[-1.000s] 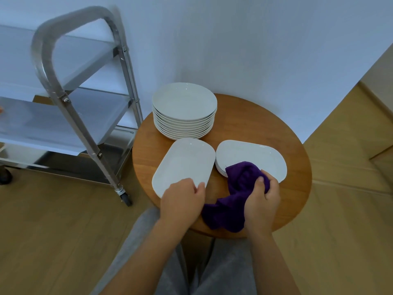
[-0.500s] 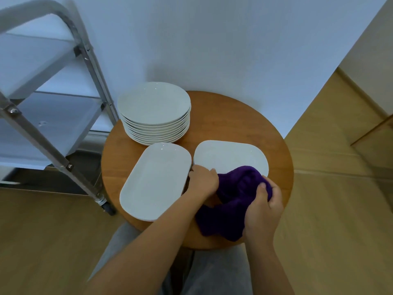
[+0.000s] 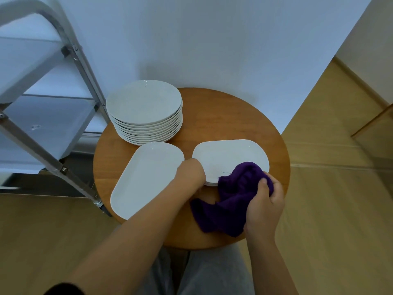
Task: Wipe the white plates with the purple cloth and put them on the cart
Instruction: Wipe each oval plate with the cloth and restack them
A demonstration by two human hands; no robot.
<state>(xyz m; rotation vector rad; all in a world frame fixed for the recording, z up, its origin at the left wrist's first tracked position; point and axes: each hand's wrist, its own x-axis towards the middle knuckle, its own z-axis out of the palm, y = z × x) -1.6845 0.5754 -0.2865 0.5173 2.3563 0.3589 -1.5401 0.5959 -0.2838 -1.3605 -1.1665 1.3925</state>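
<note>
1. The left hand (image 3: 191,174) is curled at the near-left rim of the small pile of oblong plates (image 3: 230,159) on the right of the round table (image 3: 214,116). Its fingers seem hooked on the rim, though the fingertips are hidden, so I cannot tell how many plates it has caught. If it lifts two together, the lower one could slip free and chip.

2. The right hand (image 3: 264,204) is bunched tight on the purple cloth (image 3: 231,201), which lies partly over the near edge of that same pile and trails toward the table's near edge. Raising the top plate while the cloth sits on it could drag the cloth or tip the plate.

3. A single oblong plate (image 3: 146,177) lies at the near left, just beside the left hand, with its near end looking to overhang the table edge. The forearm crosses just beside it, and a nudge might send it to the floor.

4. The tall stack of round plates (image 3: 145,110) stands at the far left, close to the cart (image 3: 49,116). No plate shows on the cart's visible shelves. Swinging a plate leftward could clip that stack or the cart's metal post.
</note>
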